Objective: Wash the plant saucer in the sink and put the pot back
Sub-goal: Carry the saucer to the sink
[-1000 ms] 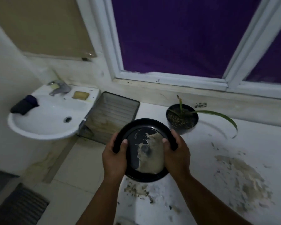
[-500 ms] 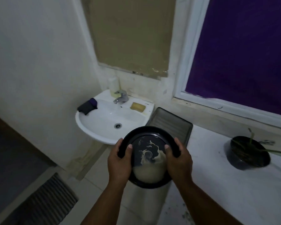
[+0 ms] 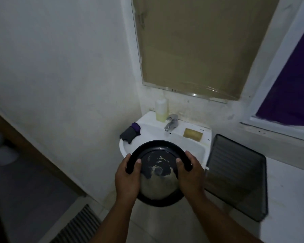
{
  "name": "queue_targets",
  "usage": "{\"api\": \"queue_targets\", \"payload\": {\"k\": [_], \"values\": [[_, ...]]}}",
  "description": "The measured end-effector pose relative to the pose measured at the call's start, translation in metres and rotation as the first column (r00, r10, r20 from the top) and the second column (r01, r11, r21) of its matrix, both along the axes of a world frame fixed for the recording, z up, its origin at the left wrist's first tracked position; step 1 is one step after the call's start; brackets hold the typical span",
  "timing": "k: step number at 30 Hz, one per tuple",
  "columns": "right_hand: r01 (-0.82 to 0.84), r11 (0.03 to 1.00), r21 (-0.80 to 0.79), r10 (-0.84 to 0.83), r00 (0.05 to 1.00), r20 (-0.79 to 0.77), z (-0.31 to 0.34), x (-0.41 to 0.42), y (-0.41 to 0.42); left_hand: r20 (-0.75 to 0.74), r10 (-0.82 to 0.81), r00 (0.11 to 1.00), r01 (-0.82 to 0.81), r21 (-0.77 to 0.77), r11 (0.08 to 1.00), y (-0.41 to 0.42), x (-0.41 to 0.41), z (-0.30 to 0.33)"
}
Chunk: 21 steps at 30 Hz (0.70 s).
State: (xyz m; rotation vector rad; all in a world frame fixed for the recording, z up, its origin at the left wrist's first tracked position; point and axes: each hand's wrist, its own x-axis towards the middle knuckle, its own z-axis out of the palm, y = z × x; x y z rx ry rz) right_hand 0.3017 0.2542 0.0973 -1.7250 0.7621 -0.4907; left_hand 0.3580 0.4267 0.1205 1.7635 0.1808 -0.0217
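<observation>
The white sink [image 3: 191,146] sits against the wall with its basin showing no water; a tap [image 3: 171,124] stands at its back, a pale bottle [image 3: 161,110] and a bar of soap [image 3: 193,134] to either side on the ledge, a dark cloth [image 3: 130,134] on the left rim. To the right lies a ribbed drain tray [image 3: 239,174].

The person holds the black plant saucer [image 3: 158,146] out just over the sink's near edge — the left hand [image 3: 127,178] and right hand [image 3: 189,176] each curl round the rim, thumbs on top. Muddy water pools in its near half, so it looks tilted toward the person.

This looks like the carrying step, almost done; next it probably needs lowering into the basin and tipping out — gently, or the sludge slops.

The pot is out of view.
</observation>
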Motion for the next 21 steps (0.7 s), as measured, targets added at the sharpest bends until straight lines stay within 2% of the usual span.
{"api": "queue_targets", "payload": {"k": [15,21], "values": [[-0.044,0.999,0.029,0.047,0.993,-0.109,-0.050,0.156,0.002,-0.089,-0.039,0.995,0.042,0.037,0.998,0.005,0.167,-0.052],[0.051,0.996,0.067,-0.037,0.981,-0.192,-0.071,0.175,0.007,-0.156,-0.102,0.983,0.117,0.093,0.989,0.001,0.209,-0.083]]}}
